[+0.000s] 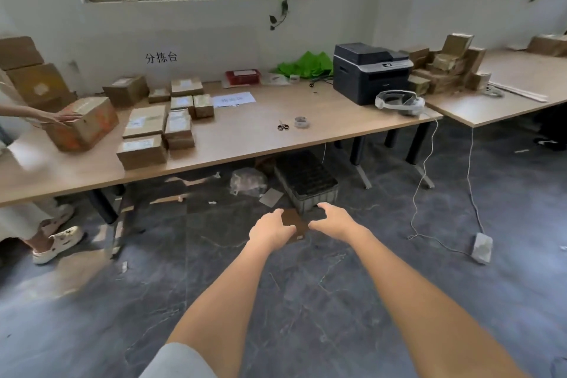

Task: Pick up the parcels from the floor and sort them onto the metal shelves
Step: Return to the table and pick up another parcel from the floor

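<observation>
A small brown parcel (294,221) lies on the dark tiled floor just in front of the long table. Both my arms stretch out toward it. My left hand (270,228) is at the parcel's left side, fingers curled and apart, touching or nearly touching its edge. My right hand (333,221) is at its right side, thumb and fingers spread, with a small gap to the parcel. Neither hand has closed around it. My hands hide part of the parcel. No metal shelves are in view.
A grey crate (306,184) and a plastic bag (248,181) sit under the wooden table (245,135), which holds several parcels (144,135), a printer (369,72), scissors (283,126) and tape. Another person (52,116) at the left touches a box. A power adapter (482,247) and cables lie at the right.
</observation>
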Demonstrator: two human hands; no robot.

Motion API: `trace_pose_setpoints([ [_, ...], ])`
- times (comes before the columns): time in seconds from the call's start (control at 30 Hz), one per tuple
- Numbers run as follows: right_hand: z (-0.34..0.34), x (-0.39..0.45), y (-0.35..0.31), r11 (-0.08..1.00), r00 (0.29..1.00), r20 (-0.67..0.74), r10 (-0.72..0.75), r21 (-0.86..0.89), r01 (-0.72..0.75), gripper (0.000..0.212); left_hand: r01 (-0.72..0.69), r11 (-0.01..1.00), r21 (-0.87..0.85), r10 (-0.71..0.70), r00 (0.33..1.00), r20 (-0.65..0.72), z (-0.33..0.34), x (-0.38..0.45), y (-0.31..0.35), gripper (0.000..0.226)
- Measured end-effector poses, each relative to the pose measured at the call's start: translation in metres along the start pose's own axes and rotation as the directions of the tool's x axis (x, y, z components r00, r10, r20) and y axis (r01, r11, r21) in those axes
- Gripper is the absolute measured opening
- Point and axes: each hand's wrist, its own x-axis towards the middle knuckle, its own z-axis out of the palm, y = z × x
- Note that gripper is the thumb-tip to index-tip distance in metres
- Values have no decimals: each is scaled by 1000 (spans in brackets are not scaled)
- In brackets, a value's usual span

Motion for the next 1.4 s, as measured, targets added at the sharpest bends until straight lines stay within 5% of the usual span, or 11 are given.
trace_pose_setpoints([
  [0.87, -101, 533, 45, 992, 955, 269, 127, -24, -125, 73, 269, 963, -18, -263, 952, 155, 42, 520, 31, 63],
  [1.17, -16, 653, 103, 970, 871, 431, 235, -55, -235, 73, 386, 922, -19, -363, 882, 300, 125, 630, -20, 71],
  [1.4, 88, 757, 172, 957, 865, 416, 281, -56, -284, 61, 377, 926, -27, -341, 864, 371, 237, 726, -113, 72],
])
